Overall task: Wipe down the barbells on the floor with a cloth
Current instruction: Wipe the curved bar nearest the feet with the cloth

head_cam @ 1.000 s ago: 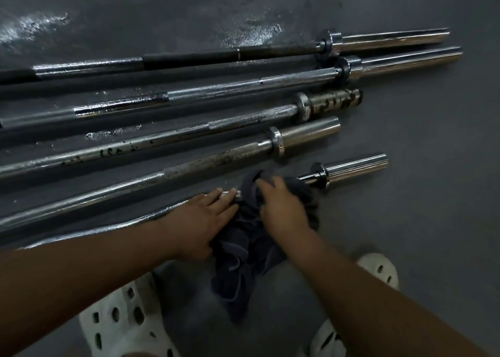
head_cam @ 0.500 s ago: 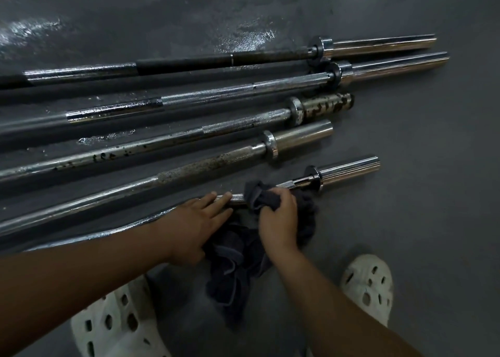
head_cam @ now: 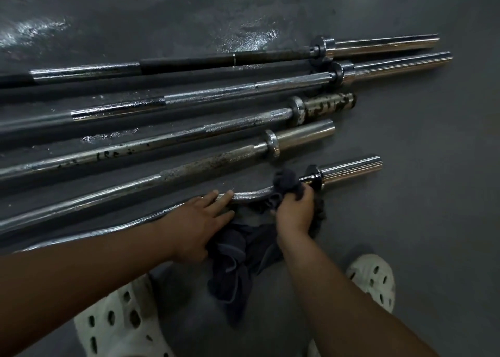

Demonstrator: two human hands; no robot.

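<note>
The right hand (head_cam: 293, 216) clenches a dark grey cloth (head_cam: 285, 183) around the shaft of a curved chrome barbell (head_cam: 250, 194), fingers curled over the fabric just short of the bar's black collar (head_cam: 313, 176). The rest of the cloth trails from the fist and lies crumpled on the grey floor (head_cam: 433, 207), nearer the person. Just left of the grip, the left hand (head_cam: 200, 221) lies flat, its straight fingers resting on the same shaft. Right of the grip, past the collar, the bar's ribbed chrome sleeve (head_cam: 351, 168) juts out. Beyond the grip four straight steel barbells lie side by side: the nearest rust-speckled bar (head_cam: 216, 161) first, the black-sectioned bar (head_cam: 189, 64) farthest. Wet patches (head_cam: 257, 37) shine on the floor behind them. Nearer than the grip, a white perforated clog (head_cam: 370, 278) stands to the right and another white clog (head_cam: 116, 327) to the left.
</note>
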